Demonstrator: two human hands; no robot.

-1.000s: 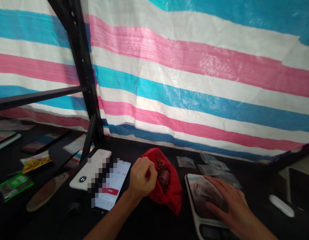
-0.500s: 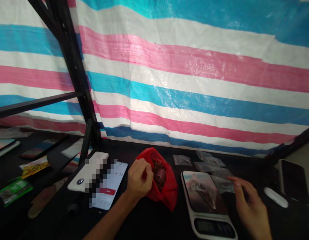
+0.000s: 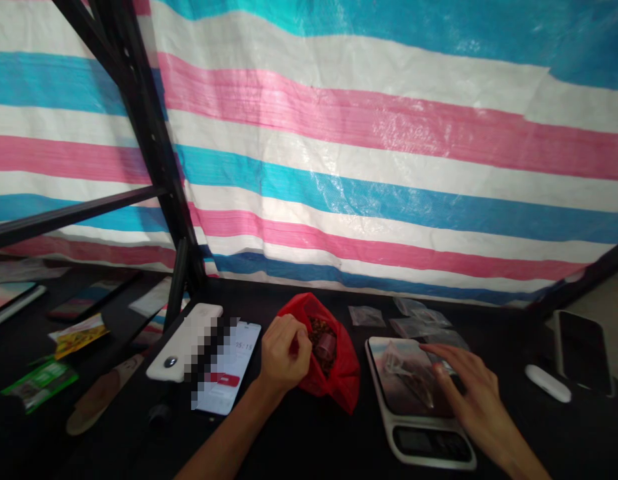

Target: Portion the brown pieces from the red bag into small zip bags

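Note:
My left hand (image 3: pixel 287 353) is closed on the rim of a red plastic bag (image 3: pixel 346 373). Small brown pieces (image 3: pixel 326 330) fill the bag's mouth, and a small clear reddish cup (image 3: pixel 325 347) rests among them. To the right lies a digital kitchen scale (image 3: pixel 389 403) with a white frame and dark display. On its plate is a small clear plastic bag (image 3: pixel 411 380) with something brown in its lower end. My right hand (image 3: pixel 469 393) is over the scale's right side, fingers stretched out and thumb apart, close to the small bag. Nothing shows in its grasp.
Several clear bags (image 3: pixel 423 327) lie behind the scale, with another small bag (image 3: pixel 367 316) beside them. A lit phone (image 3: pixel 231 380) and a white device (image 3: pixel 181 343) are left of the red bag. At right are a white oval object (image 3: pixel 547 383) and a dark-screened phone (image 3: pixel 583 353).
My right hand has moved left from beside the scale to over its plate, fingers reaching toward the small bag. My left hand stays on the red bag. The view shifts slightly.

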